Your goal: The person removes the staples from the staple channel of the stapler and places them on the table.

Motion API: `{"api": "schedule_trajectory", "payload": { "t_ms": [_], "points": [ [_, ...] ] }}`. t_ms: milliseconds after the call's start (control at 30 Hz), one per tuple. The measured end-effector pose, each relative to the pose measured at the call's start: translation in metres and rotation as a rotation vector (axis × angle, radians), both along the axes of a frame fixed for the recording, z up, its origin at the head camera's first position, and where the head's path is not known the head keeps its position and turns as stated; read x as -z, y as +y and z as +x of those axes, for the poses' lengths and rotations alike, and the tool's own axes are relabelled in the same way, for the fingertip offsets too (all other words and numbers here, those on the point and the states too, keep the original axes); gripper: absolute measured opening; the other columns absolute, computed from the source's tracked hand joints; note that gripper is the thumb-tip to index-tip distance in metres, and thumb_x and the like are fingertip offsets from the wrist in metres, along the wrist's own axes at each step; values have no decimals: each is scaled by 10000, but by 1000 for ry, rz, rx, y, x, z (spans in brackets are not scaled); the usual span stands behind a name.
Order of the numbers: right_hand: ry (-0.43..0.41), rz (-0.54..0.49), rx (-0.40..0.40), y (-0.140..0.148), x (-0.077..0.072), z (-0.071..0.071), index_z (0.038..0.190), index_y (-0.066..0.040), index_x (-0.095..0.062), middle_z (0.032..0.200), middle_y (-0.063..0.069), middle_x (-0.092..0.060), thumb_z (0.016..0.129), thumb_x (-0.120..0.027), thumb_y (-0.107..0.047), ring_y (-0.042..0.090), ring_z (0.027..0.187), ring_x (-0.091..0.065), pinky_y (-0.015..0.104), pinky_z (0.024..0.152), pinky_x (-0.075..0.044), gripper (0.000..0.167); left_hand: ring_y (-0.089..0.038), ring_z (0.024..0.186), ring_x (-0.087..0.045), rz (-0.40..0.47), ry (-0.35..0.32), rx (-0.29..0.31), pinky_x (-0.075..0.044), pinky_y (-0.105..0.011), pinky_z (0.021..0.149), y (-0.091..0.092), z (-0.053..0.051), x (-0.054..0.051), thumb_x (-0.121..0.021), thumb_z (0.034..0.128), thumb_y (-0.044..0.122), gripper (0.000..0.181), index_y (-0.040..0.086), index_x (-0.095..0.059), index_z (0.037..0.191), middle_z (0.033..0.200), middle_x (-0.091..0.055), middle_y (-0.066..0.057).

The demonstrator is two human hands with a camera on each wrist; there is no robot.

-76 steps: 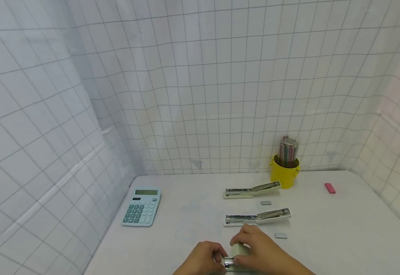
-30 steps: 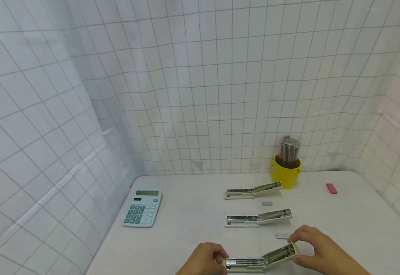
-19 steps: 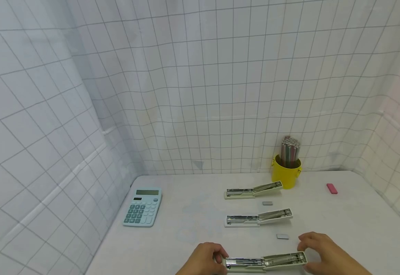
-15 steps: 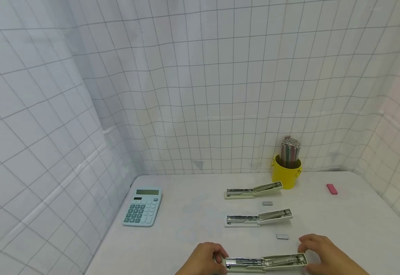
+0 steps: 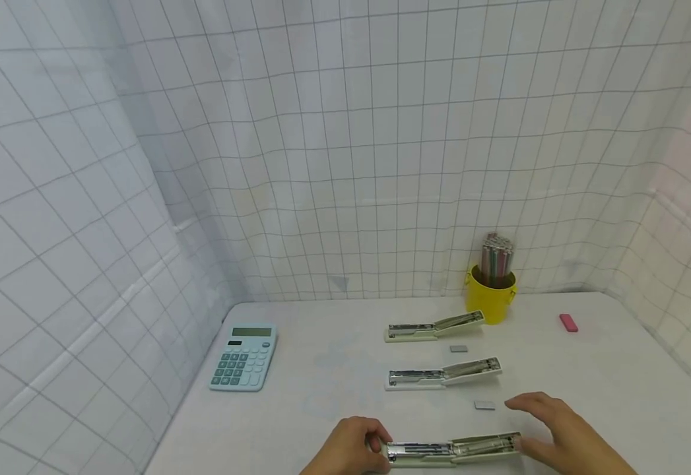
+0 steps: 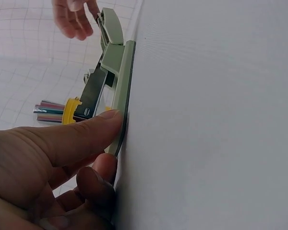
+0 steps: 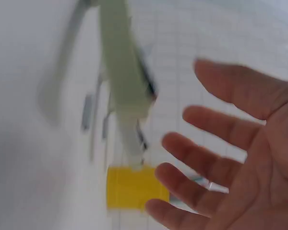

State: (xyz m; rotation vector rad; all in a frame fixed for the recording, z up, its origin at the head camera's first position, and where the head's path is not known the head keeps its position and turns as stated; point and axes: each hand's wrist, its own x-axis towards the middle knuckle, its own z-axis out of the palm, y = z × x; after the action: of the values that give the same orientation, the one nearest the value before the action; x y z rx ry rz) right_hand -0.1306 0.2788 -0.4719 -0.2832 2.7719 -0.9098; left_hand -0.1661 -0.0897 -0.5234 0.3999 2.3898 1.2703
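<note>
A pale green stapler (image 5: 480, 448) lies along the front of the table, its top arm folded far back to the right so the metal magazine shows. My left hand (image 5: 348, 447) pinches the left end of its base; in the left wrist view the thumb presses the base (image 6: 121, 96) against curled fingers. Off the raised right end, my right hand (image 5: 561, 432) has its fingers spread and holds nothing. The right wrist view shows that hand (image 7: 249, 153) apart from the blurred stapler arm. Behind lies a grey staple strip (image 5: 484, 405).
Two more unfolded staplers lie farther back, a white one (image 5: 416, 378) and a pale green one (image 5: 412, 331), with another staple strip (image 5: 459, 348) between. A yellow bucket of pencils (image 5: 488, 300) stands behind, a pink eraser (image 5: 568, 322) right, a blue calculator (image 5: 244, 357) left.
My right hand swung the front stapler's top arm back to the right and lowered it, then let go and opened. My left hand keeps its hold on the base.
</note>
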Motion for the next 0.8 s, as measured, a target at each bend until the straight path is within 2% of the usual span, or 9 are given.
{"api": "schedule_trajectory", "payload": {
  "t_ms": [100,167,267,333,400,467,567,700,800],
  "points": [
    [-24,-101,-55,-17,-5,5,1275,-109,-656,1167,17,-634,943,-719,-339,151,973,-579,369,840,-564,409,-99,658,-512,7,0,11,-425,-268,637,1,-1,1,-854,706,-2,258,174,-741,856,695,-585,52],
    [-112,-231,-131,-33,-1,5,1283,-71,-646,1052,1,-628,985,-669,-303,115,872,-563,264,762,-529,379,-92,660,-508,6,5,20,-424,-265,642,0,-1,2,-856,709,9,257,181,-739,860,698,-581,58],
    [-309,-462,-240,-61,18,0,1336,-20,-600,941,-3,-632,1020,-619,-275,89,813,-575,211,719,-483,407,-88,658,-506,3,19,21,-422,-265,641,-1,-1,3,-861,703,13,268,186,-734,863,696,-579,64],
    [-425,-580,-259,-80,31,-3,1363,-17,-580,899,-15,-652,1020,-616,-272,98,791,-598,216,715,-484,429,-86,657,-504,2,24,18,-417,-261,638,-2,-1,3,-862,700,10,276,192,-731,863,695,-575,66],
    [-493,-676,-272,-96,40,-5,1365,12,-568,880,-27,-670,1023,-597,-262,88,766,-606,223,715,-499,439,-85,651,-508,11,29,18,-416,-256,629,-2,-1,3,-861,693,6,279,188,-733,862,692,-578,65],
    [-527,-734,-268,-108,43,-5,1346,48,-568,880,-20,-688,1015,-582,-223,85,756,-606,225,708,-502,428,-83,646,-510,18,28,21,-415,-251,622,-1,-1,3,-855,693,1,276,184,-735,861,688,-578,64],
    [-535,-789,-275,-121,43,-4,1309,125,-554,871,7,-685,994,-556,-146,94,742,-590,222,682,-495,415,-88,638,-513,23,18,21,-417,-250,611,0,0,2,-845,694,-7,268,176,-734,855,684,-577,60],
    [-526,-776,-278,-129,41,-7,1286,125,-573,831,-10,-654,1000,-545,-115,73,706,-557,197,645,-475,375,-85,634,-514,21,19,24,-419,-249,607,-1,0,2,-840,693,-8,266,176,-735,855,683,-576,63],
    [-494,-754,-278,-132,39,-9,1244,108,-617,899,30,-684,986,-546,-108,91,739,-565,196,660,-483,344,-75,635,-516,19,30,31,-422,-246,610,-3,-1,2,-845,690,2,267,177,-737,859,684,-577,69]
  ]
}}
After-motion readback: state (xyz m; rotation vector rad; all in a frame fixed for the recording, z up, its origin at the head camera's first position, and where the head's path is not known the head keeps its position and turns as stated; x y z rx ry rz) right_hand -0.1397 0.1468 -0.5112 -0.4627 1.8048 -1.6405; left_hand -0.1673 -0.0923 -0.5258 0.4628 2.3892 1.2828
